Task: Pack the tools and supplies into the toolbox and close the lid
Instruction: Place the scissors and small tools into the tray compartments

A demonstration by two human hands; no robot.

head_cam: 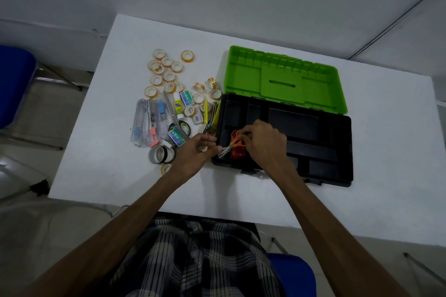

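Right hand: your right hand has its fingers curled round the orange handles of the scissors.
Left hand: your left hand pinches the blade tips of the scissors.
Scissors: over the near-left corner of the toolbox.
Lid: the green lid lies open, flat behind the toolbox.
Supplies: tape rolls and cutters lie on the table, left of the toolbox.

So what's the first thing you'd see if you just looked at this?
The bright green lid jumps out first, lying open flat behind the black toolbox on the right of the white table. Next, both hands meet at the box's left end: the right hand holds the orange scissors, the left hand at their blades. Left of the box lies a scatter of little tape rolls.
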